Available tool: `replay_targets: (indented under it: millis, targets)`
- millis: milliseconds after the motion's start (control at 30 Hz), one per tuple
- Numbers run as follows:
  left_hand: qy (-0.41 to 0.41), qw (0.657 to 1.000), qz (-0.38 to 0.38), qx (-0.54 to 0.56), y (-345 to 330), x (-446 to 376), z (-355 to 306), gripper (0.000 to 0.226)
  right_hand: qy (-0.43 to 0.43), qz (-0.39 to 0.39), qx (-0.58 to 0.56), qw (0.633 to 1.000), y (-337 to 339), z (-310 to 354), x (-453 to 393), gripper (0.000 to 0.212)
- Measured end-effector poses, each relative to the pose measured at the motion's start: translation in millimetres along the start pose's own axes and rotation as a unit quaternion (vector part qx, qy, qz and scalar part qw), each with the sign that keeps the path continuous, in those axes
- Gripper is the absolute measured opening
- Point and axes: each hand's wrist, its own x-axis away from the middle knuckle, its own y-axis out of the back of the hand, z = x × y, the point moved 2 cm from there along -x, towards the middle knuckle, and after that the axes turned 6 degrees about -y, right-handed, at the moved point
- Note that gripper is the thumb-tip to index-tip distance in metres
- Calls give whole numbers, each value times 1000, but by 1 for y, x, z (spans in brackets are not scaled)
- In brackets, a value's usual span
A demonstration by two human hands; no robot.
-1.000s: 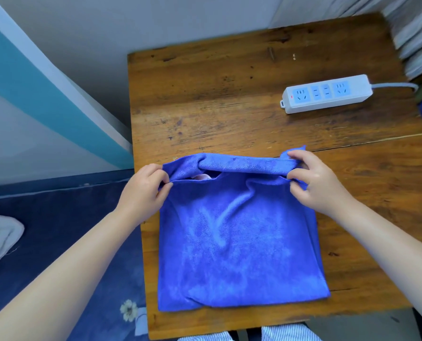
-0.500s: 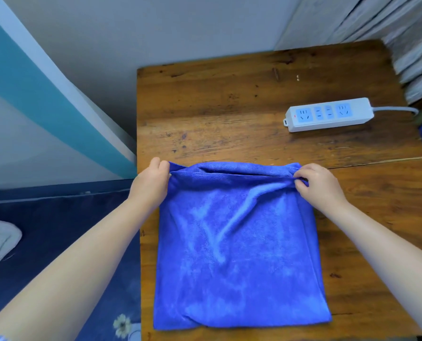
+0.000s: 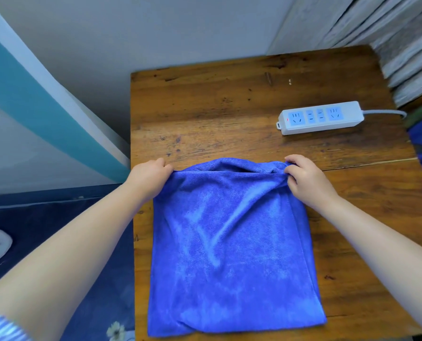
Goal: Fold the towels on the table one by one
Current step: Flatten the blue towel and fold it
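Blue microfibre towel (image 3: 229, 244) lying folded flat on the near half of a brown wooden table (image 3: 205, 114), left hand (image 3: 148, 178) pinching its far left corner, right hand (image 3: 306, 179) pinching its far right corner, white 4-socket power strip (image 3: 319, 117) beyond

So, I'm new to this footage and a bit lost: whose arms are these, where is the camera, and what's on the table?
No machine here: a person wears a camera on the head, looking down at their own bare arms. The left hand and right hand each pinch a far corner of a blue towel, which lies folded double on a wooden table. Its upper layer's far edge sits slightly short of the layer beneath. Beyond the towel, toward the right, lies a white power strip with a grey cord. Nothing else is held.
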Motion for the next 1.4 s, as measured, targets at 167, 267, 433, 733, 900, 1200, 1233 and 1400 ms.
replay_targets:
  millis: [167,267,433,733,900,1200,1233,1400]
  targets:
    - [-37,998,20,-42,0,-3,-1,26,39,-12,12,999,2,1,-1,14]
    - [-57,998,35,-6,-1,-5,-1,27,34,-4,4,999,2,-2,0,15]
    - [-65,994,65,55,4,-8,-2,29,-70,39,-21,997,-11,-15,0,18]
    - [-76,996,46,-9,12,-7,-3,27,-83,57,-29,994,-12,-15,10,21]
    - [-56,998,1,-43,13,-2,6,28,-35,24,-59,997,-3,-16,14,13]
    - [-11,997,-20,-73,17,18,11,25,16,41,-14,999,24,-18,3,9]
    - [-4,998,-2,-70,18,21,11,21,20,48,3,999,27,-18,2,12]
    - [20,995,65,-75,35,45,7,22,44,106,83,990,42,-10,-3,22]
